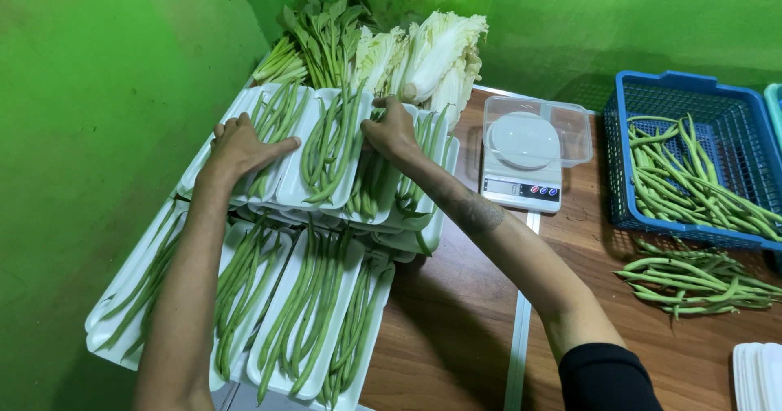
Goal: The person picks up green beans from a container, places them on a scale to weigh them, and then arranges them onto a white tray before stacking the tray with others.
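Both hands on the upper stack of bean trays (314, 154) — left hand (240, 146) flat, fingers spread on the left tray; right hand (393, 130) fingers curled at the far rim. Trays' long axis runs away from the person.

Trays of beans between two hands

Left hand (240, 146) and right hand (393, 131) rest on the upper bean trays (326, 167); cabbages (432, 52) lie behind, a kitchen scale (525, 162) right of the right hand, basket (692, 93) beyond it.
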